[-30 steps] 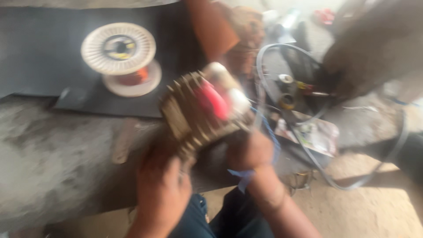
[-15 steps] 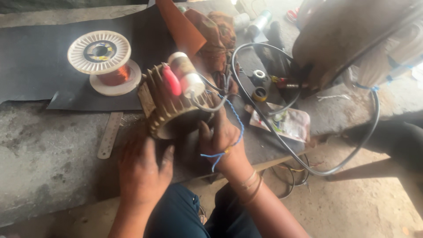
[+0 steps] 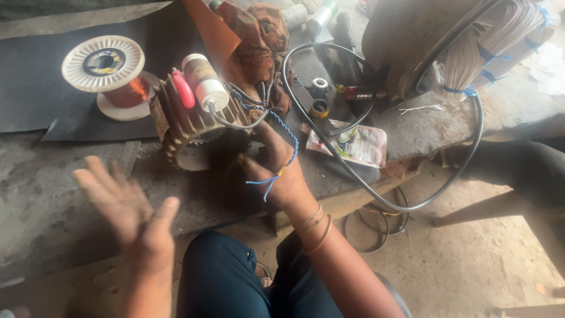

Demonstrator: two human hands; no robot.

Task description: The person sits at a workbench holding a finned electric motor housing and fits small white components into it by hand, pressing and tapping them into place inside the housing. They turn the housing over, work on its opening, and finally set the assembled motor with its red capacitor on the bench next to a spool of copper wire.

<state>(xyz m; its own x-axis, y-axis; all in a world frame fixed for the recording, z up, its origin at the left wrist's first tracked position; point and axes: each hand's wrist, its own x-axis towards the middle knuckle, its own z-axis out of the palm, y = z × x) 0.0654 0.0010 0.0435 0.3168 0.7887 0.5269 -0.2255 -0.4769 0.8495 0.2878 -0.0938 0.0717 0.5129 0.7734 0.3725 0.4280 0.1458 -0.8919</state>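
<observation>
Concrete desk (image 3: pixel 53 194), grey and stained, carries a black mat (image 3: pixel 35 88) at ten o'clock and drops to a dusty floor (image 3: pixel 471 259) at four o'clock. Near its middle the finned motor body (image 3: pixel 197 126) lies on its side, a copper wire spool (image 3: pixel 109 73) just beside it at nine o'clock. Right hand (image 3: pixel 276 165) grasps the motor's open end, fingers partly hidden in shadow. Left hand (image 3: pixel 126 206) hovers at seven o'clock, well apart, blurred, fingers spread and released.
</observation>
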